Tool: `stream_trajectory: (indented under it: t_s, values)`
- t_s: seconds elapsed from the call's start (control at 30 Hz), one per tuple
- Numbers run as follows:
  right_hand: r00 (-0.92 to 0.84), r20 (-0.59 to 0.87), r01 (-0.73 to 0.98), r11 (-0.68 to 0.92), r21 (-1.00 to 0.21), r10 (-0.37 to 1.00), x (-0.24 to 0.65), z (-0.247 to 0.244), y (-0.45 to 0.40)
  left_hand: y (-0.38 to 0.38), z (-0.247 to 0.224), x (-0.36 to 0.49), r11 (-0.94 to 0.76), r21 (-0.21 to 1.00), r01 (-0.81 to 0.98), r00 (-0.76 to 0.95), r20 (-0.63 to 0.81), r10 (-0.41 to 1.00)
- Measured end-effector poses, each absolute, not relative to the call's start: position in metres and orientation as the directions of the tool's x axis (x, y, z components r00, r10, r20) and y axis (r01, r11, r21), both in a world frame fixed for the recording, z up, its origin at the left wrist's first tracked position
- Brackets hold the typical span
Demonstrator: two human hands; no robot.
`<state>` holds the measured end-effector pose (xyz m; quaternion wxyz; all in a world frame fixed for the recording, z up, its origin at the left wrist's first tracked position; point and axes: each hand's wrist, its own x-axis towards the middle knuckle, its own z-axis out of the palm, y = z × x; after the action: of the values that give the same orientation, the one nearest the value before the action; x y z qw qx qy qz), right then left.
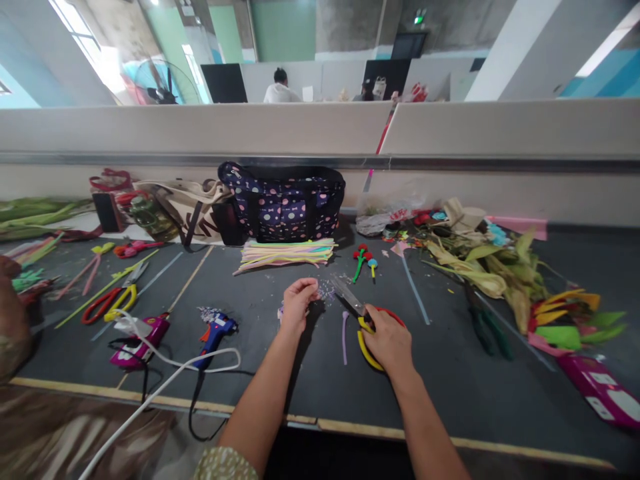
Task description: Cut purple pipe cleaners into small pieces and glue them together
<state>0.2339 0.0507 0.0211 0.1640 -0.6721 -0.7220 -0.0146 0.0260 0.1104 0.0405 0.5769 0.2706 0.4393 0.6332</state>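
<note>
Near the middle of the dark table my left hand [299, 302] is closed in a pinch, with small pale purple bits around it; what it holds is too small to make out. My right hand [389, 339] grips scissors [371, 353] with red and yellow handles. Their blades point up and left, toward the fingertips of my left hand, over scattered purple clippings [327, 291]. Between my forearms lies a short purple fuzzy stem [345, 339]. Beyond my hands is a bundle of pastel fuzzy stems [286, 254].
A patterned bag [293, 207] stands behind the bundle. To the left are a blue glue gun [215, 337], a white cable [175, 373], and other scissors [120, 300]. Pliers [487, 327] and dried husks [505, 273] lie right. Another person's arm [13, 327] is at far left.
</note>
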Motion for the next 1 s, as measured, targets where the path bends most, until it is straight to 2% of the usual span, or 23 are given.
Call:
stream_trajectory:
  t_s: [0.17,0.3,0.47,0.6,0.73,0.87,1.0]
  values:
    - [-0.004,0.21,0.964,0.06,-0.258,0.978,0.236,0.021,0.051,0.114,0.047,0.009,-0.046,0.945,-0.323,-0.322,-0.064,0.945]
    - [0.023,0.163,0.955,0.027,-0.295,0.986,0.238,0.025,0.052,0.115,0.051,-0.005,-0.077,0.973,-0.216,-0.362,-0.006,0.932]
    - [0.041,0.092,0.953,-0.011,-0.304,0.995,0.241,0.033,0.053,0.111,0.053,-0.018,-0.029,0.998,-0.06,-0.278,0.011,0.961]
    - [0.053,0.043,0.954,-0.038,-0.296,0.998,0.245,0.037,0.051,0.102,0.044,-0.031,-0.034,0.987,0.154,-0.192,0.063,0.979]
    - [0.057,-0.011,0.97,-0.058,-0.236,0.998,0.249,0.037,0.047,0.09,0.027,-0.043,0.011,0.943,0.332,-0.215,0.064,0.974]
    - [0.047,-0.042,0.985,-0.054,-0.163,0.998,0.252,0.035,0.041,0.084,0.018,-0.045,-0.009,0.977,0.215,-0.222,0.057,0.973]
    - [0.029,-0.021,0.995,-0.03,-0.09,0.999,0.253,0.037,0.031,0.084,0.019,-0.042,-0.073,0.993,0.092,-0.315,0.099,0.944]
